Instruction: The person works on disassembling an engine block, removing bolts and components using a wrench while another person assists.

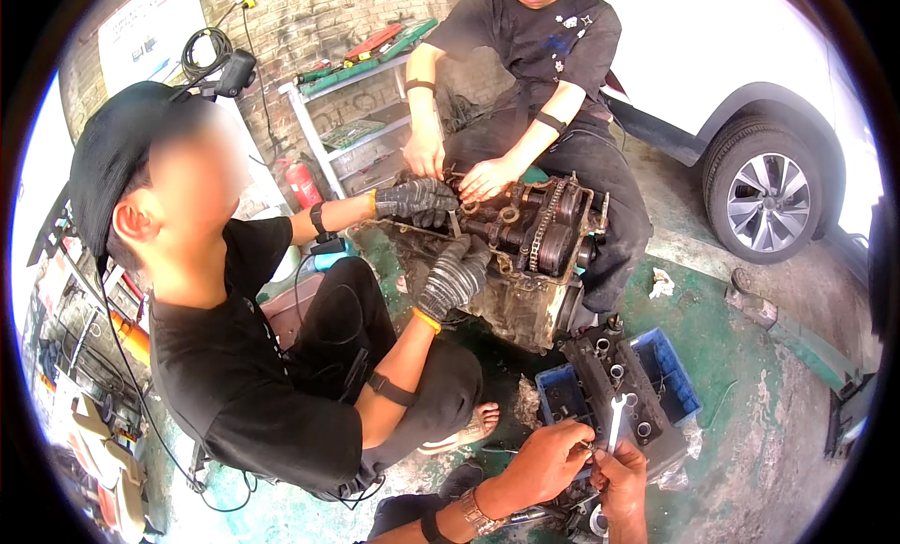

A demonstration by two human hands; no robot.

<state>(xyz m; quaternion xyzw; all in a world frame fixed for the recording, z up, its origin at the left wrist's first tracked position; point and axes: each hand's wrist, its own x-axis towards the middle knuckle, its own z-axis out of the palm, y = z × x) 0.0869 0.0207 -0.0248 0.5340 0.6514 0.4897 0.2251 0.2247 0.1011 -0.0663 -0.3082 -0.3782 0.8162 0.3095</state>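
Observation:
My right hand (620,478) is closed around a silver wrench (616,424), whose open jaw points up. Close beside it on the left, my left hand (547,464), with a watch on its wrist, is pinched; I cannot make out what its fingertips hold. Just beyond both hands lies a dark metal engine cover (607,380) with round holes, resting over blue bins (667,352). Farther off stands a dirty engine (520,300) with its timing chain (541,234) exposed. Dark parts below my hands are partly hidden.
A co-worker's gloved hands (453,279) work at the engine from the left. Another person's bare hands (487,179) touch its far side. A car wheel (769,195) and a green jack arm (797,342) are at the right. A metal rack (328,155) stands behind.

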